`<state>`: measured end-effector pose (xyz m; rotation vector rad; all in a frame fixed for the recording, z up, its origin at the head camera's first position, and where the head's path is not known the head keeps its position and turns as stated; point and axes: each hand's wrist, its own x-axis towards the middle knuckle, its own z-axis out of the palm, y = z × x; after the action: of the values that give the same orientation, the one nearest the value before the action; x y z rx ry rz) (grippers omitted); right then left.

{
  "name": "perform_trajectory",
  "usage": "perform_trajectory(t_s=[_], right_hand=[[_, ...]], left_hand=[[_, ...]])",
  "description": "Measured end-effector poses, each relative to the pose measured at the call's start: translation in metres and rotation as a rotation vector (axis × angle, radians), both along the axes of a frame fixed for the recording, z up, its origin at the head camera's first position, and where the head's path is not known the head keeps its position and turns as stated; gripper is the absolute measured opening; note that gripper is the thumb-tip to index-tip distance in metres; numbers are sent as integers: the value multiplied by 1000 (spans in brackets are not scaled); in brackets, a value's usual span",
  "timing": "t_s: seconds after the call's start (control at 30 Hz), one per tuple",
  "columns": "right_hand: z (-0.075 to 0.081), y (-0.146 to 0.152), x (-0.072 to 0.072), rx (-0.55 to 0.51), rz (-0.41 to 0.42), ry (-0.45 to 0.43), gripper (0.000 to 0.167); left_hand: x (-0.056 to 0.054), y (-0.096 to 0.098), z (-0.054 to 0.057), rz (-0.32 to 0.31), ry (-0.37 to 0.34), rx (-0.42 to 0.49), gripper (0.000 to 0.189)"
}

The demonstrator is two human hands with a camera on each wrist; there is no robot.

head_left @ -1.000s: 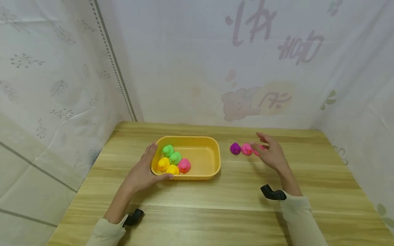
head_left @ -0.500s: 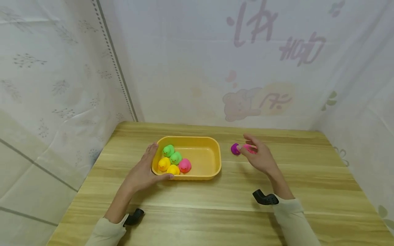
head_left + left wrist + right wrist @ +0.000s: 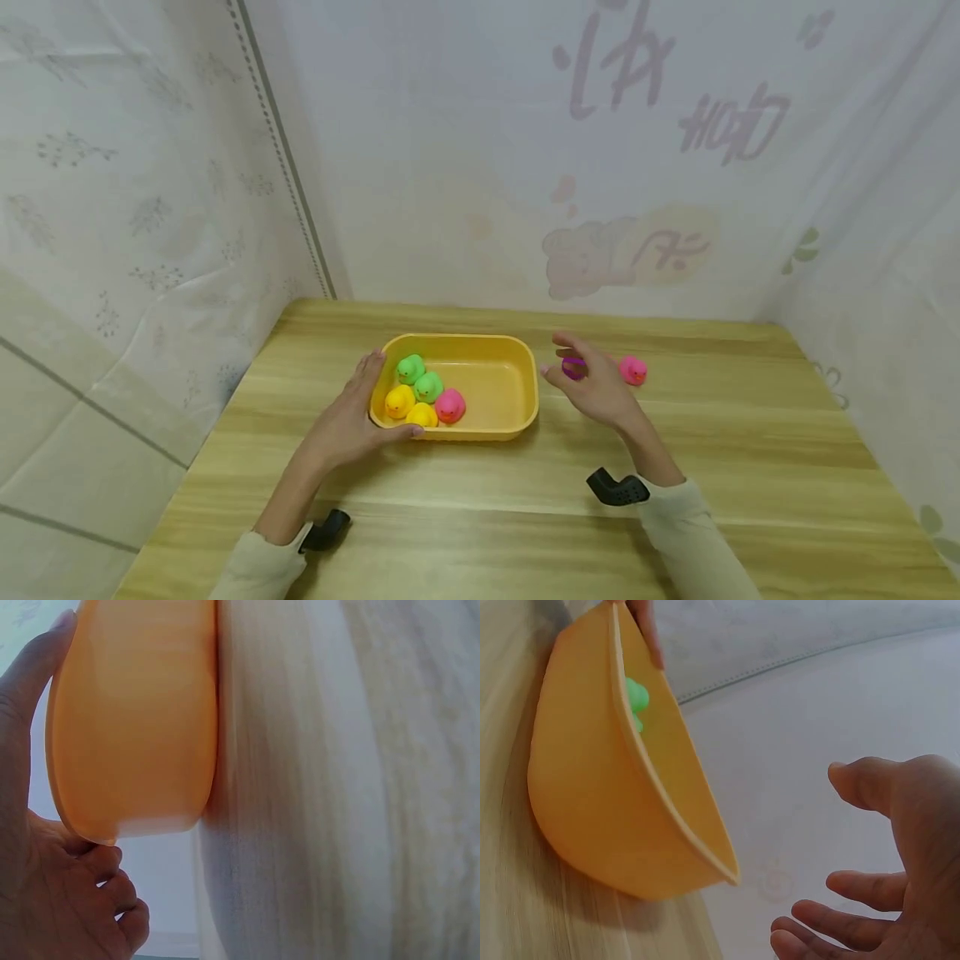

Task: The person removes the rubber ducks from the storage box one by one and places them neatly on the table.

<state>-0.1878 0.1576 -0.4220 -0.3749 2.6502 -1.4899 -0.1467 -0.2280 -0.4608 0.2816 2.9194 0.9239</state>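
My left hand (image 3: 348, 417) holds the left end of a yellow plastic tub (image 3: 510, 433), thumb along the near rim and fingers at the far left corner. Inside sit two green toy ducks (image 3: 428, 387), two yellow ducks (image 3: 400, 402) and one pink duck (image 3: 450, 406), all toward the left. My right hand (image 3: 600, 392), thumb and fingers spread apart with nothing between them, is just right of the tub. It partly covers a purple duck (image 3: 574, 368) on the table. Another pink duck (image 3: 633, 371) stands right of that hand. In the right wrist view the spread fingers (image 3: 870, 889) face the tub.
The wooden table (image 3: 480, 517) carries the tub and loose ducks. A printed white cloth (image 3: 450, 167) hangs behind it and at both sides. Each wrist wears a black camera mount (image 3: 618, 487).
My right hand has moved left along the row of loose ducks, from the pink ones to over the purple one, uncovering the rightmost pink duck. My left hand and the tub have stayed put.
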Motion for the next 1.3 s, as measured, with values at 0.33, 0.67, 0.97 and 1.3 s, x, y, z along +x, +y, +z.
perform_trajectory(t_s=[0.33, 0.67, 0.97, 1.3], right_hand=[[11, -33, -5, -58, 113, -7, 70], [7, -60, -9, -31, 161, -47, 67], [-4, -80, -5, -12, 192, -87, 67], [-9, -93, -4, 25, 245, -136, 74]], left_hand=[[-5, -3, 5, -2, 20, -9, 135], [-8, -1, 7, -7, 24, -21, 136], [-4, -2, 3, -5, 23, -16, 135], [-3, -2, -1, -9, 8, -8, 134]])
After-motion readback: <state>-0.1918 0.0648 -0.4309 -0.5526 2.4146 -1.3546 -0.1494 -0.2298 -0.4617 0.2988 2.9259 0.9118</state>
